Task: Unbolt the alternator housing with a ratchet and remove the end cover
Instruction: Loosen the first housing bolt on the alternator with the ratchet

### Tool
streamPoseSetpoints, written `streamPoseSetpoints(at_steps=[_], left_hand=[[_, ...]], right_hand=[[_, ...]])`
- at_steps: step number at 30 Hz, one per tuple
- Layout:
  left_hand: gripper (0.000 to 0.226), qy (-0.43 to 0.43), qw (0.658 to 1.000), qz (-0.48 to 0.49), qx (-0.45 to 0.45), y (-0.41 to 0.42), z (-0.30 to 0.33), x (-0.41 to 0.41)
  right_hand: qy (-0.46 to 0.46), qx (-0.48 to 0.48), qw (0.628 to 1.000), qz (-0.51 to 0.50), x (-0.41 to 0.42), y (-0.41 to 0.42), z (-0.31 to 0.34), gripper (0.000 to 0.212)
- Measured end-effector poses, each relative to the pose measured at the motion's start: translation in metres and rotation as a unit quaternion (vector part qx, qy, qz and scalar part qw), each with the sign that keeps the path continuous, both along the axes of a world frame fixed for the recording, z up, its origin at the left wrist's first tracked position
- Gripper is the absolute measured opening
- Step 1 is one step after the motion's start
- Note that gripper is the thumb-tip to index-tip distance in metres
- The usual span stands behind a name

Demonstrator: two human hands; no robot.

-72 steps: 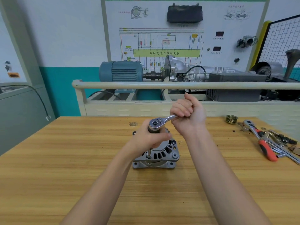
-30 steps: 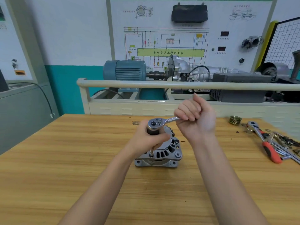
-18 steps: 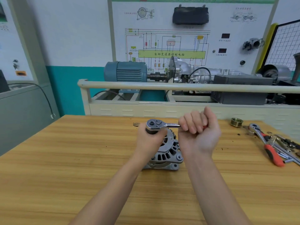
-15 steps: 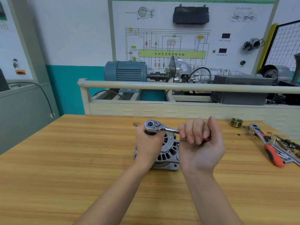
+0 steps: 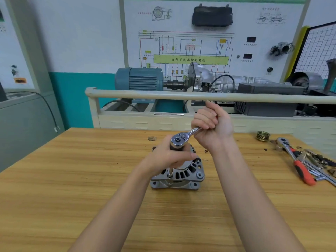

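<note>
My right hand (image 5: 211,128) has swung the handle of the ratchet (image 5: 179,140) back away from me: half a second ago the handle pointed to the right and a little toward me, and now it points up and to the right, toward the far edge of the table (image 5: 72,179). I judge that this is the return stroke, so the bolt is only partly loosened and more strokes will be needed before the end cover can come off. My right hand is clenched around the handle, with the thumb on top. My left hand (image 5: 169,157) is wrapped around the extension bar just under the ratchet head and holds it upright on the bolt. The alternator (image 5: 181,176) stands on the table near the middle, directly below my left hand, and it is in the same place as before, with the cover on. I cannot see the bolt head itself, because the socket sits on it. My left hand hides the upper part of the alternator, so I cannot tell how many other bolts are in place. The red grip of the handle is almost fully covered by my right fingers.
</note>
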State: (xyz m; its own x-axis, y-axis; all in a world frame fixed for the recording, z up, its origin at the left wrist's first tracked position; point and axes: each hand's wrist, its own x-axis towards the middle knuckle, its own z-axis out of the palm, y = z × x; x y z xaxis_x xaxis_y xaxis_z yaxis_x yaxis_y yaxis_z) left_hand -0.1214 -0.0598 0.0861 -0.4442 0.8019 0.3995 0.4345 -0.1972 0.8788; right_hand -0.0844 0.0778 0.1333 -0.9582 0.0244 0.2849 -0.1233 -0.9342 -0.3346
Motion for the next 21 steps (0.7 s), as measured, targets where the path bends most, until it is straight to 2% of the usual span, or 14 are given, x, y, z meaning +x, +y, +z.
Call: streamPoseSetpoints(at_steps=[4, 7, 11, 14, 17, 21], left_hand=[[0.039, -0.022, 0.995, 0.077, 0.063, 0.007, -0.008, 0.003], [0.043, -0.050, 0.973, 0.184, 0.131, 0.016, -0.012, 0.007], [0.052, -0.047, 0.946, 0.278, 0.161, 0.024, -0.017, 0.010], [0.049, -0.021, 0.965, 0.231, 0.124, 0.018, -0.017, 0.009], [0.036, 0.032, 0.992, 0.121, 0.024, 0.006, -0.009, 0.005], [0.034, 0.016, 1.000, 0.020, -0.011, 0.000, 0.001, -0.002]], right_hand=[[0.006, -0.060, 0.988, -0.145, 0.017, -0.012, -0.011, 0.046], [0.045, -0.045, 0.959, -0.277, 0.040, -0.028, -0.026, 0.048], [0.110, -0.007, 0.935, -0.336, 0.054, -0.040, -0.039, 0.043], [0.085, -0.009, 0.956, -0.279, 0.047, -0.025, -0.033, 0.045], [0.037, -0.010, 0.989, -0.142, 0.030, -0.005, -0.020, 0.046], [-0.007, 0.014, 0.999, -0.038, 0.011, 0.004, -0.003, 0.044]])
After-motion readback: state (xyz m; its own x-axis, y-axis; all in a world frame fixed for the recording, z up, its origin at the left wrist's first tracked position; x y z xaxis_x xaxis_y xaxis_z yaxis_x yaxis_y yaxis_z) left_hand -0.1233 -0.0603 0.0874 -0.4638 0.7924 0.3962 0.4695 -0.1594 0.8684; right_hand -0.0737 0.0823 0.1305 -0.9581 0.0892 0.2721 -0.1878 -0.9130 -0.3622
